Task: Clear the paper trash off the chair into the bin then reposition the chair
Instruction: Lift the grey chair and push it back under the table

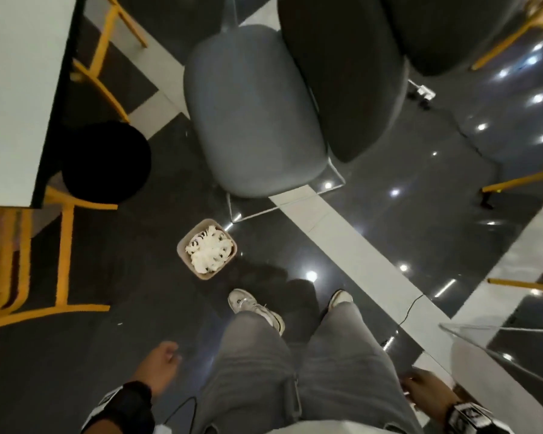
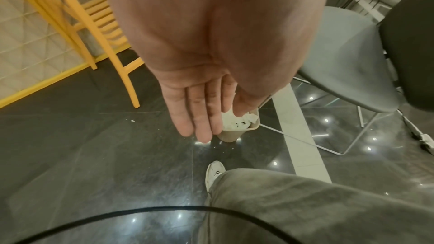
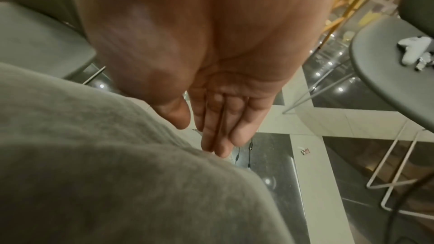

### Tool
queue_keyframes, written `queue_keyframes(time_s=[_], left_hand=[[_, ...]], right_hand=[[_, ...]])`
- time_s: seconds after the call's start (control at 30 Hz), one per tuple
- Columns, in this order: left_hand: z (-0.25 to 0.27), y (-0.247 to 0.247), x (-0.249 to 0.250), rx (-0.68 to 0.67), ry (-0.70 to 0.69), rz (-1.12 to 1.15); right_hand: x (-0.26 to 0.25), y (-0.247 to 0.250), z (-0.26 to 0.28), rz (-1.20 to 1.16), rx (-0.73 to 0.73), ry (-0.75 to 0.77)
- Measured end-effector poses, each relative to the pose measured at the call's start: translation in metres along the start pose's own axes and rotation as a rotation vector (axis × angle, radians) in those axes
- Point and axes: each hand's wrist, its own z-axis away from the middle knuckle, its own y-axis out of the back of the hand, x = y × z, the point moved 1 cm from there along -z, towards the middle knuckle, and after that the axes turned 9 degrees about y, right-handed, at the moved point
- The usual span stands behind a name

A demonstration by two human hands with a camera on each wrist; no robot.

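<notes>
White crumpled paper (image 1: 208,252) fills the beige bin (image 1: 182,250) on the dark floor (image 1: 76,355), just beside the grey chair (image 1: 254,114). Left hand (image 1: 160,360) and right hand (image 1: 427,391) hang relaxed, holding nothing.

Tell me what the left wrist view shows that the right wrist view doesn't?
Only the left wrist view shows the beige bin with white paper trash in it, a yellow chair and the open left hand. Only the right wrist view shows the open right hand and another grey chair with small white things on its seat. Both share grey trousers and the glossy dark floor.
</notes>
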Motion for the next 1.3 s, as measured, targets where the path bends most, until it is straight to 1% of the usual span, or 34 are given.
queue_keyframes(time_s=[0.03,0.13,0.2,0.27,0.3,0.33,0.4,0.43,0.53,0.6,0.7,0.77,0.83,0.9,1.0,1.07,1.13,1.2,1.23,1.3], left_hand=[[0.022,0.003,0.03,0.005,-0.019,0.001],[0.066,-0.001,0.101,0.015,-0.055,0.052],[0.091,-0.014,0.143,0.071,-0.078,0.031],[0.115,-0.031,0.176,0.126,-0.103,-0.001],[0.127,-0.042,0.192,0.126,-0.111,-0.012],[0.139,-0.054,0.207,0.119,-0.111,-0.042],[0.155,-0.078,0.232,0.082,-0.136,-0.099],[0.161,-0.09,0.244,0.068,-0.151,-0.108],[0.168,-0.117,0.273,0.07,-0.169,-0.106],[0.172,-0.131,0.288,0.05,-0.171,-0.152],[0.175,-0.148,0.308,0.057,-0.176,-0.223],[0.179,-0.157,0.326,0.051,-0.185,-0.278],[0.174,-0.164,0.348,0.055,-0.195,-0.325],[0.165,-0.171,0.377,0.047,-0.208,-0.341],[0.153,-0.176,0.439,0.034,-0.229,-0.301],[0.151,-0.175,0.479,0.047,-0.204,-0.223],[0.144,-0.17,0.514,0.055,-0.178,-0.108],[0.14,-0.162,0.55,0.048,-0.154,0.005],[0.138,-0.157,0.564,0.049,-0.155,0.041],[0.137,-0.152,0.589,0.083,-0.169,0.109]], right_hand=[[0.008,0.001,0.0,-0.025,0.008,0.003],[0.04,0.011,-0.009,-0.081,0.04,0.041],[0.071,0.027,-0.025,-0.094,0.08,0.043],[0.115,0.04,-0.048,-0.134,0.091,0.028],[0.131,0.048,-0.055,-0.141,0.102,0.036],[0.14,0.059,-0.055,-0.14,0.104,0.041],[0.14,0.091,-0.045,-0.099,0.139,0.063],[0.141,0.107,-0.042,-0.088,0.165,0.077],[0.149,0.147,-0.038,-0.155,0.214,0.09],[0.162,0.165,-0.042,-0.21,0.213,0.084],[0.177,0.189,-0.049,-0.282,0.232,0.087],[0.204,0.196,-0.071,-0.306,0.202,0.098],[0.214,0.21,-0.08,-0.341,0.148,0.05],[0.219,0.229,-0.087,-0.38,0.135,0.015],[0.16,0.304,-0.051,-0.3,0.157,-0.015],[0.135,0.353,-0.05,-0.277,0.148,-0.032],[0.124,0.402,-0.072,-0.146,0.158,-0.017],[0.133,0.443,-0.12,-0.047,0.143,0.029],[0.129,0.466,-0.136,-0.006,0.136,0.052],[0.093,0.516,-0.149,0.106,0.154,0.104]])
